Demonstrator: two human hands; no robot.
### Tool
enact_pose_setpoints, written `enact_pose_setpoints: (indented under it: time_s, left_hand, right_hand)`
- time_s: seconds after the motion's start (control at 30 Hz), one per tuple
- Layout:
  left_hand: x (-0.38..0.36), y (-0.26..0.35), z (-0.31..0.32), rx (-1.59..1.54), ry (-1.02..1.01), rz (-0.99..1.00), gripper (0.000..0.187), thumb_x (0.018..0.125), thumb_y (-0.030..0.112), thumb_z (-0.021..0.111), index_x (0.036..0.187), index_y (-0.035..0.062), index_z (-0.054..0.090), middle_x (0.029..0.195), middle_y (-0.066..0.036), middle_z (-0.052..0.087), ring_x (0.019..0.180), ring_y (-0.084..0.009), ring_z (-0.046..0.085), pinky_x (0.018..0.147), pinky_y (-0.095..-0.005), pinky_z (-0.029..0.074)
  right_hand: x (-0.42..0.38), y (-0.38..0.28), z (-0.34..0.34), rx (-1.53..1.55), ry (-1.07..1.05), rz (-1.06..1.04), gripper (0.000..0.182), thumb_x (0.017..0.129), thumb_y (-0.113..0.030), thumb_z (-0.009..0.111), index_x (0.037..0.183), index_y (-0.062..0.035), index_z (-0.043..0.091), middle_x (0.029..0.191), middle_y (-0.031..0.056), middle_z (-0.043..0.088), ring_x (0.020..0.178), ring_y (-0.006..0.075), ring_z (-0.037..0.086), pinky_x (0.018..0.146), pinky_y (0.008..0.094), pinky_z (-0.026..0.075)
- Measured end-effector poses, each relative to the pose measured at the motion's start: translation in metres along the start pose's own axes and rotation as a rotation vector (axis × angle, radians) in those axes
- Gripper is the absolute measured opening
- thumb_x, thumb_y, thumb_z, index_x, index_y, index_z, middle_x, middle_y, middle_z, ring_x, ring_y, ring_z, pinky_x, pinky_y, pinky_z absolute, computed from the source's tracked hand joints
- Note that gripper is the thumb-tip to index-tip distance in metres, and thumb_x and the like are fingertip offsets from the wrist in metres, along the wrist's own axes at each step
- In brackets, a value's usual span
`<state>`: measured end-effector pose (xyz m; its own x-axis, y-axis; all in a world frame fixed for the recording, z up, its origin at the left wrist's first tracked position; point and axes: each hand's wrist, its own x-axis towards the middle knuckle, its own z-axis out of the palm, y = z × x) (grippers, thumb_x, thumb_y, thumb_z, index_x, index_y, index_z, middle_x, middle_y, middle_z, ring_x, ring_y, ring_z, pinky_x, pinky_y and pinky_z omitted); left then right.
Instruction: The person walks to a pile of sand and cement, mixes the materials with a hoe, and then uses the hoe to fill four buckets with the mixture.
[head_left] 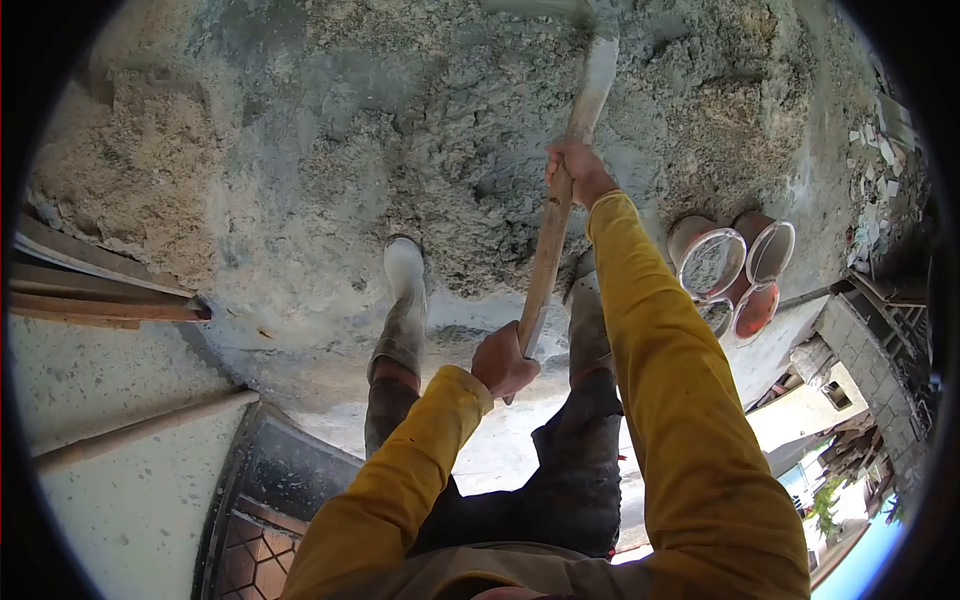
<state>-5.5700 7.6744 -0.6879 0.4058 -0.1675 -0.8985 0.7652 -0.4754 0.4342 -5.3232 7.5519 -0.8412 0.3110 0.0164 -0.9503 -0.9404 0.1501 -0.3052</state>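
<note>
A hoe [555,225] with a long wooden handle slants across the middle of the head view. My left hand [505,362] is closed round the handle near its lower end. Farther up, my right hand [580,172] wraps the same handle. Above that hand the shaft is coated with pale grey cement. The hoe's head reaches the top edge of the view, where it is partly cut off and hard to make out. Wet grey mortar mix [470,150], rough and lumpy, spreads over the ground under the handle.
Several buckets [712,262] stand together on the right. My boots [405,275] are at the near edge of the mix. Planks [110,290] lie at left by a speckled wall [130,480]. Drier sandy material [160,180] is heaped at far left, rubble [880,170] at far right.
</note>
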Motion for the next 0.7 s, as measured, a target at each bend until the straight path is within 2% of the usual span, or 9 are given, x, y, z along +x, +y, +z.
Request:
enact_pose_setpoints:
  time_s: [0.13,0.2,0.3,0.33,0.4,0.43,0.5,0.6,0.7]
  left_hand:
    - [-0.066,-0.029,0.093,-0.258,-0.122,-0.247,0.049,0.065,0.019,0.066,0.110,0.0012,0.056,0.088,-0.020,0.066,0.083,-0.0369,0.065,0.077,-0.0438,0.052]
    - [-0.097,-0.060,0.134,-0.099,-0.212,-0.193,0.053,0.068,0.024,0.066,0.116,0.0045,0.054,0.096,-0.021,0.065,0.094,-0.0362,0.063,0.083,-0.0452,0.050]
    - [-0.155,-0.092,0.179,0.026,-0.150,-0.056,0.046,0.076,0.031,0.068,0.114,0.0087,0.056,0.093,-0.020,0.064,0.099,-0.0391,0.061,0.084,-0.0459,0.049]
    - [-0.158,-0.098,0.184,0.033,-0.152,-0.055,0.046,0.076,0.031,0.068,0.114,0.0087,0.056,0.093,-0.020,0.064,0.099,-0.0391,0.061,0.084,-0.0459,0.049]
    - [-0.166,-0.103,0.196,-0.068,-0.216,-0.385,0.047,0.079,0.038,0.065,0.117,0.0115,0.056,0.098,-0.019,0.064,0.101,-0.0394,0.060,0.086,-0.0472,0.048]
    - [-0.150,-0.089,0.181,0.074,-0.237,-0.322,0.046,0.078,0.035,0.062,0.118,0.0142,0.053,0.105,-0.019,0.065,0.101,-0.0404,0.060,0.085,-0.0485,0.048]
    - [-0.093,-0.055,0.147,0.161,-0.042,-0.182,0.036,0.069,0.024,0.066,0.101,0.0109,0.056,0.085,-0.017,0.065,0.087,-0.0400,0.063,0.078,-0.0491,0.050]
    - [0.026,-0.005,0.087,0.236,0.187,0.045,0.036,0.068,0.022,0.065,0.100,0.0086,0.058,0.084,-0.018,0.066,0.082,-0.0381,0.064,0.072,-0.0484,0.051]
    - [0.074,0.058,0.034,0.244,0.181,0.153,0.031,0.069,0.016,0.063,0.097,0.0044,0.058,0.075,-0.018,0.066,0.067,-0.0334,0.066,0.062,-0.0428,0.053]
  right_hand:
    - [-0.072,0.089,-0.026,-0.147,0.113,-0.019,0.016,0.077,-0.003,0.065,0.066,-0.0005,0.053,0.054,0.0077,0.053,0.042,0.0184,0.054,0.040,0.0341,0.046]
    - [-0.107,0.127,-0.045,-0.199,0.097,-0.005,0.015,0.075,-0.004,0.064,0.064,-0.0006,0.054,0.054,0.0075,0.054,0.043,0.0173,0.055,0.039,0.0330,0.046]
    - [-0.160,0.179,-0.072,-0.120,0.111,0.059,0.028,0.072,0.007,0.065,0.092,0.0011,0.046,0.058,0.0080,0.054,0.043,0.0189,0.055,0.039,0.0327,0.046]
    - [-0.180,0.179,-0.075,-0.145,0.161,0.040,0.027,0.072,0.007,0.064,0.091,0.0009,0.046,0.057,0.0079,0.053,0.043,0.0190,0.055,0.039,0.0329,0.046]
    - [-0.187,0.163,-0.089,-0.056,0.142,0.013,0.028,0.071,0.005,0.066,0.090,0.0012,0.047,0.060,0.0080,0.054,0.043,0.0181,0.055,0.039,0.0316,0.045]
    - [-0.190,0.142,-0.090,0.032,0.122,-0.027,0.029,0.069,0.004,0.067,0.090,0.0015,0.047,0.062,0.0081,0.055,0.044,0.0172,0.056,0.039,0.0302,0.044]
    - [-0.158,0.093,-0.095,0.078,0.144,-0.149,0.018,0.071,0.004,0.063,0.082,0.0006,0.049,0.059,0.0074,0.054,0.042,0.0169,0.054,0.038,0.0304,0.043]
    - [-0.066,-0.003,-0.098,0.048,0.136,-0.293,0.017,0.077,-0.006,0.064,0.065,-0.0020,0.054,0.055,0.0078,0.054,0.041,0.0192,0.053,0.042,0.0331,0.046]
    - [-0.003,-0.073,-0.091,-0.085,0.267,-0.283,0.016,0.080,-0.008,0.062,0.067,-0.0022,0.054,0.056,0.0075,0.054,0.045,0.0185,0.054,0.043,0.0336,0.047]
